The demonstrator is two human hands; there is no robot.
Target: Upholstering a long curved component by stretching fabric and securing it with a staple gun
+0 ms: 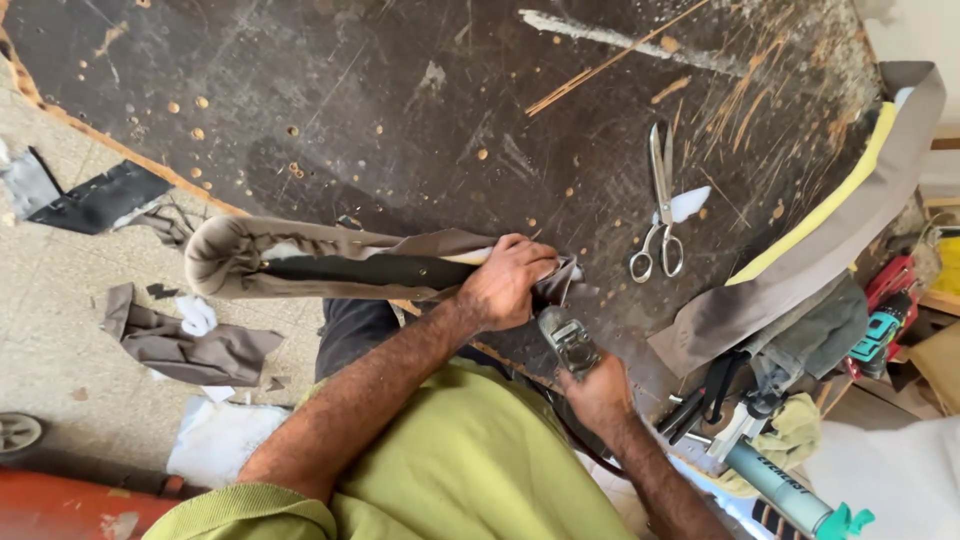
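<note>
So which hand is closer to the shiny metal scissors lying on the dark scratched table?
Right. The right hand grips a metal stapler just below the scissors; the left hand presses grey fabric further to their left.

No packages, labels, signs, screens.

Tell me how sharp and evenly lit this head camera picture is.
Head view: soft even daylight, no hard shadows; scissors and left hand sharp; right hand on the staple gun slightly soft; white area at the right edge washed out.
</note>
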